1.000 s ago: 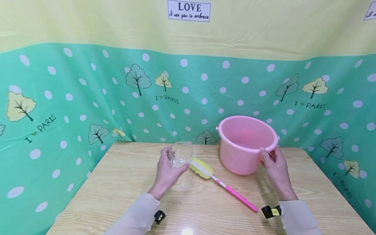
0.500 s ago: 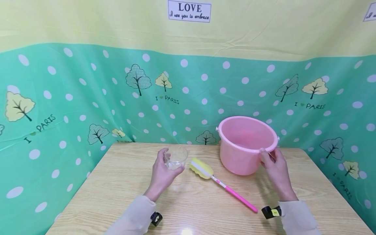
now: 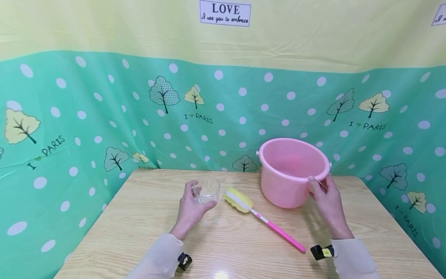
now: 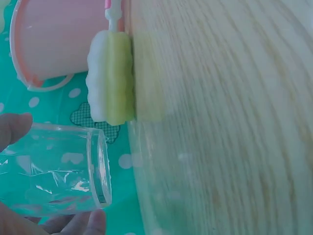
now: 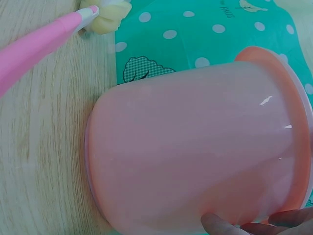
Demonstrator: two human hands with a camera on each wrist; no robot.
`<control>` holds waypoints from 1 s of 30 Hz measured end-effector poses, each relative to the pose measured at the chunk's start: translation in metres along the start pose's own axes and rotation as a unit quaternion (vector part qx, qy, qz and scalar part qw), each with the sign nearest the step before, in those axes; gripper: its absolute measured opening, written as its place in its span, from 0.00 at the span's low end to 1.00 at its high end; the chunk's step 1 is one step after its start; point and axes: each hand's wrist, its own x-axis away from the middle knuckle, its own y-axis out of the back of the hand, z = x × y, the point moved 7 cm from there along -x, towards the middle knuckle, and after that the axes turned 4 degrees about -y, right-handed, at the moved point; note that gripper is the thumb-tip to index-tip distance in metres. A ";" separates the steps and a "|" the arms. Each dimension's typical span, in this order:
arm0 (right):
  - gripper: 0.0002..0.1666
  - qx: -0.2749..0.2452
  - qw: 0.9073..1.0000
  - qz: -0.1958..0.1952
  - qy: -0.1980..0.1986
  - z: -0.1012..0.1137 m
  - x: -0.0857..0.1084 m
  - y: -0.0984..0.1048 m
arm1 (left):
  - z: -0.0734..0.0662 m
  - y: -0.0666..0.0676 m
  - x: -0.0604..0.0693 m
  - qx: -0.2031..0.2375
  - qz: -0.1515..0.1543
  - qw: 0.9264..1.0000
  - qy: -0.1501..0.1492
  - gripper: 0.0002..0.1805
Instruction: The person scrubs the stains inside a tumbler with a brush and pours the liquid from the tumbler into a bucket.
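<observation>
My left hand holds a clear glass cup from the side, thumb on one side and fingers round the other. In the left wrist view the cup's thick base shows above the tabletop with cloth visible behind the gap. A pink bucket stands upright at the back right. My right hand grips its near right rim, with fingertips against the outer wall. Between the hands lies a bottle brush with a yellow and white sponge head and a pink handle.
The wooden table reaches back to a green dotted cloth hung behind and on both sides. The brush lies diagonally, its head toward the cup and its handle end toward my right wrist. White knobs stick out from the bucket's sides.
My left hand has moved a little left and down with the glass cup, away from the brush's sponge head. The right hand, bucket and brush have stayed put.
</observation>
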 end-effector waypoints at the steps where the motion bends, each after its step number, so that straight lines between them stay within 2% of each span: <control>1: 0.43 0.000 1.000 0.000 0.000 0.000 0.000 0.000 | 0.002 0.000 -0.001 0.001 0.002 1.000 0.005 0.52; 7: 0.43 0.002 1.000 0.001 -0.003 0.001 0.000 -0.001 | 0.013 -0.003 -0.004 0.010 0.007 0.999 0.031 0.52; 18: 0.43 0.003 1.000 0.001 -0.002 0.001 0.001 -0.001 | 0.022 -0.008 -0.005 0.010 0.014 0.998 0.062 0.53; 30: 0.43 0.001 1.000 0.002 0.001 -0.001 0.000 -0.001 | 0.030 -0.012 -0.009 0.015 0.020 0.996 0.081 0.53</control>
